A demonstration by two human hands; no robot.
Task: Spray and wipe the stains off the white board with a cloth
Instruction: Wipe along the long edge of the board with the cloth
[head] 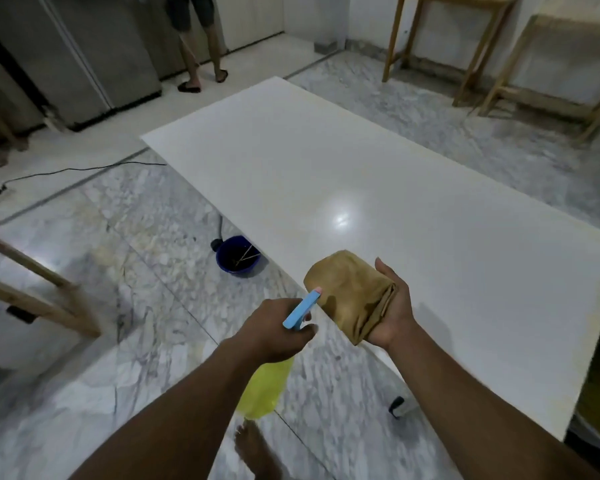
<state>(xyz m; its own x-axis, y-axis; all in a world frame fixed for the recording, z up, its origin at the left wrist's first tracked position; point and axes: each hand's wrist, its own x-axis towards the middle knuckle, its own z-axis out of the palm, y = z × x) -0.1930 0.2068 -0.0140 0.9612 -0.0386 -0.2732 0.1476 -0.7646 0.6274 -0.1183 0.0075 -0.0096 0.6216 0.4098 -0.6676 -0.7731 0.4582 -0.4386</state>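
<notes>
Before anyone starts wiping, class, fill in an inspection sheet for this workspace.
Surface: large white board, glossy; stains not discernible.
Job's things: folded brown cloth; yellow spray bottle with blue head.
Clutter: blue bowl on the marble floor at the board's left edge.
Hands: left hand grips the bottle; right hand carries the cloth, fingers hidden.
Cables: black cable across the floor, left.
Surroundings: wooden stools, steel cabinet, another person's legs.

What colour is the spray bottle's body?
Yellow, with a blue spray head; bottle shows in the head view.
</notes>
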